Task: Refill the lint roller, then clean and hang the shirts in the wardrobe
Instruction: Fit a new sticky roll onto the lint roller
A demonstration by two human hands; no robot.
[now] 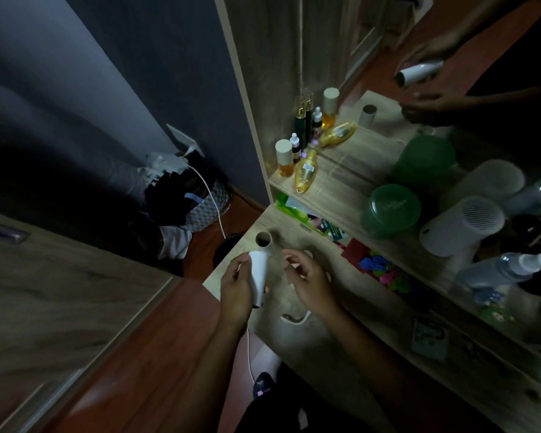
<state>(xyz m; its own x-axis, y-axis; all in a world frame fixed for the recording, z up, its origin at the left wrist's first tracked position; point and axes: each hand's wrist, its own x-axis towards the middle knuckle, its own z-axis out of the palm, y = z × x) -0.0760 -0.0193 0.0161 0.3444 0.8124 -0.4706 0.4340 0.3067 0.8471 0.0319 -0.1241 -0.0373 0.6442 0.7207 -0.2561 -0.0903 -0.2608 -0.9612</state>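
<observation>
My left hand [235, 285] is closed around a white lint roller refill roll [259, 276], held over the near end of the wooden dressing table [350, 326]. An empty brown cardboard core [264, 240] stands upright on the table just beyond it. My right hand [308, 281] hovers to the right of the roll with fingers apart, holding nothing. A white lint roller handle [297, 318] lies partly visible on the table below my right hand. The mirror at the upper right repeats both hands and the roll. No shirts are in view.
Bottles [306, 171], a green jar [391, 209], a white cylindrical device [461, 226] and a spray bottle [506, 268] crowd the table shelf. A laundry basket [197, 201] with clothes sits on the floor by the dark wall. A wooden wardrobe door [44, 292] is at left.
</observation>
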